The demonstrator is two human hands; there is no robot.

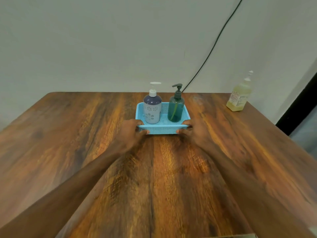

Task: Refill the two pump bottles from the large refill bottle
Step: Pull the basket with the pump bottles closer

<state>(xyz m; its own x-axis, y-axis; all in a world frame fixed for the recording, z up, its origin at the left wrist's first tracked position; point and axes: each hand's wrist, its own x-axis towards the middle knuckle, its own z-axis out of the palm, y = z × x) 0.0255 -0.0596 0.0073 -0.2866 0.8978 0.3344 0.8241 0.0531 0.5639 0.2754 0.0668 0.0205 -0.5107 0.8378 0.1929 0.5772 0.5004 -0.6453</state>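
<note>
A light blue mesh basket (163, 130) sits on the wooden table (154, 169), toward its far side. Inside stand two pump bottles: a white and dark blue flowered one (152, 109) on the left, and a translucent teal one (176, 107) with a dark pump on the right. My left hand (133, 133) grips the basket's near left corner, thumb on the front wall and fingers over the rim. My right hand (192, 132) grips the near right corner the same way. The large refill bottle (239, 96), pale yellow with a white cap, stands at the table's far right.
A black cable (211, 50) runs down the wall behind the basket. The table's back edge meets the pale wall. A dark door frame (295, 107) stands at the right beyond the table edge.
</note>
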